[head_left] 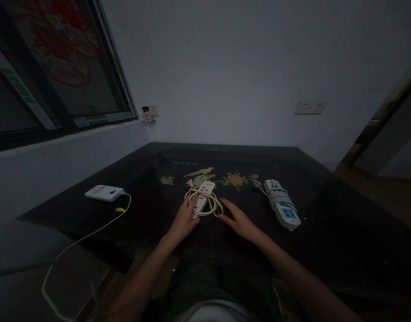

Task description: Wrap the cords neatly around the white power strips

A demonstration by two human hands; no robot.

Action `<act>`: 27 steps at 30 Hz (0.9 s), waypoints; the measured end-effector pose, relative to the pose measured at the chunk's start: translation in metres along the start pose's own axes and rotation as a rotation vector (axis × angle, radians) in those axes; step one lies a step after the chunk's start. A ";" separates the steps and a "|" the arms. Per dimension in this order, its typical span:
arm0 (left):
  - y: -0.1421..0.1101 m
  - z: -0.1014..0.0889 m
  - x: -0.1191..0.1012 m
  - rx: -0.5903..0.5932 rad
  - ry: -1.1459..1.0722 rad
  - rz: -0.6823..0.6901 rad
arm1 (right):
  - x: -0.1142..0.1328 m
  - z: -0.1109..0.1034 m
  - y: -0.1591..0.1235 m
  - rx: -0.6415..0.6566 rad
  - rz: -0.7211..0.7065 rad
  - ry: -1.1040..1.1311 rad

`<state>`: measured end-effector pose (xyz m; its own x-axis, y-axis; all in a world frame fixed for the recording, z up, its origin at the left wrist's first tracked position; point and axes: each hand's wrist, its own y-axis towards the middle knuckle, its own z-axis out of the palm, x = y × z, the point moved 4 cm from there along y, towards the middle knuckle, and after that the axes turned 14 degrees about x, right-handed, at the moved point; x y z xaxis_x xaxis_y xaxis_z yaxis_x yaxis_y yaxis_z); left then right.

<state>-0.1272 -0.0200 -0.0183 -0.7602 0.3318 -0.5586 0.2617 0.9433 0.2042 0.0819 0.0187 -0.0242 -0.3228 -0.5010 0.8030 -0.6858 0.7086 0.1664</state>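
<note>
white power strip [208, 187], slim, sockets up, left of the printed rose [236, 180] and on the near side of it, long axis slanted, far end closer to the rose. pale cord [215, 197] loosely looped over and around it (not a tidy coil), spilling rose-side.

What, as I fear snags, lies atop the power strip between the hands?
Loops of pale cable cross the power strip; its surface beneath them and the left hand is hidden.

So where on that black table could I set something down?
Between the white cable and left hand, between the printed flowers and wall, and right of the blue-socketed strip. The middle is crowded: that hand, the right hand, the other strip, its looped cord.
</note>
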 end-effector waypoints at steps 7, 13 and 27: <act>-0.001 -0.018 0.018 -0.033 0.015 -0.025 | 0.022 0.012 0.015 0.085 -0.114 0.023; 0.013 -0.047 0.037 -0.037 0.049 -0.100 | 0.034 0.041 0.062 0.124 -0.117 0.012; 0.038 -0.058 0.100 -0.091 0.031 -0.169 | 0.030 0.085 0.123 0.022 -0.062 -0.004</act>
<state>-0.2280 0.0489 -0.0200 -0.8069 0.1671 -0.5666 0.0751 0.9804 0.1822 -0.0677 0.0489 -0.0280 -0.2816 -0.5459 0.7891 -0.7189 0.6647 0.2034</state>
